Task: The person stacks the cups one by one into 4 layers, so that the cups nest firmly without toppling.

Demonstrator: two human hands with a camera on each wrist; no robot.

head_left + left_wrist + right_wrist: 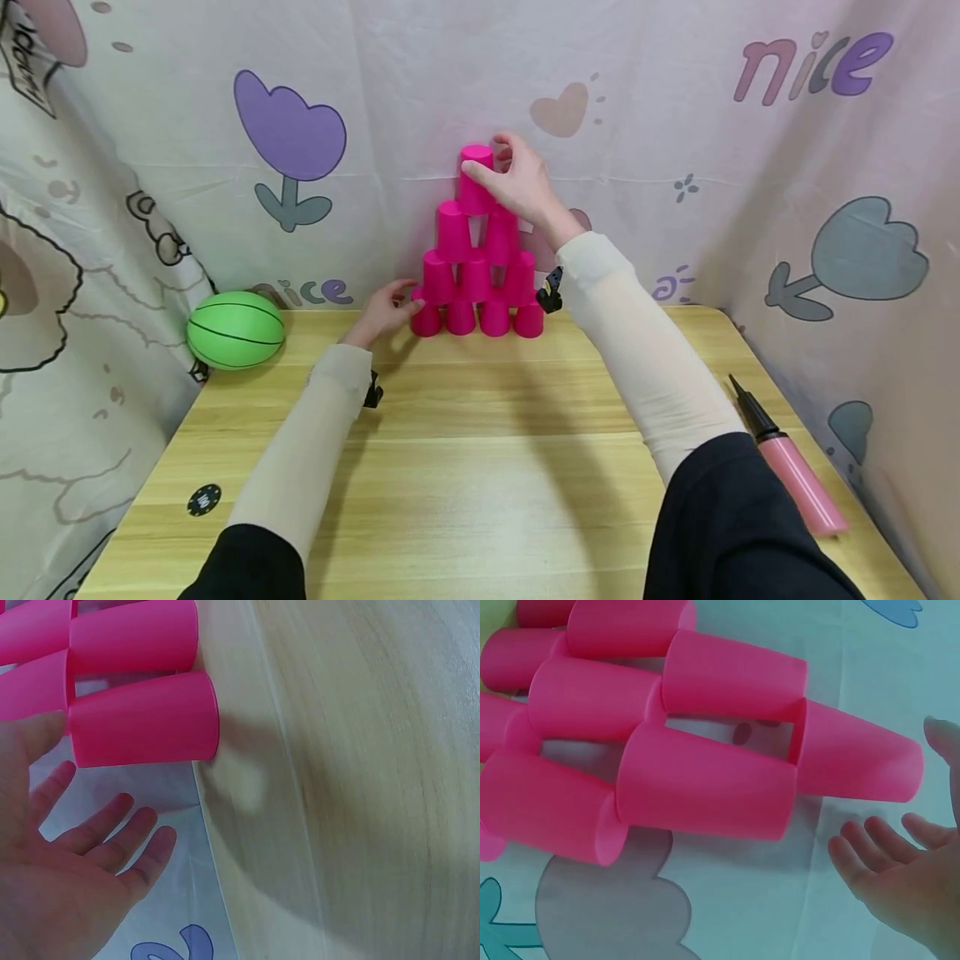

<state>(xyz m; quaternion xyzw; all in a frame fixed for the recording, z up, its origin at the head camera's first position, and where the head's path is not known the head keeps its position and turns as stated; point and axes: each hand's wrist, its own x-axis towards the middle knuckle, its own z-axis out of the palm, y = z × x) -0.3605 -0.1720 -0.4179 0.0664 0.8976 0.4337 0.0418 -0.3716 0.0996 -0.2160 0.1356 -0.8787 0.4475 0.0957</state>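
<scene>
Pink cups stand upside down in a pyramid against the backdrop: several in the bottom row, three above, then two, with a single top cup. Beside that top cup is my right hand, its fingers spread and loosely bent; the right wrist view shows a gap between the fingers and the top cup. My left hand is at the pyramid's lower left, by the end bottom cup. In the left wrist view its fingers are apart, and the thumb lies close to the bottom cup; contact is unclear.
A green ball sits at the table's back left corner. Near the left edge lies a black poker chip. A pink hand pump with a black nozzle lies along the right edge. A printed curtain hangs behind the wooden table.
</scene>
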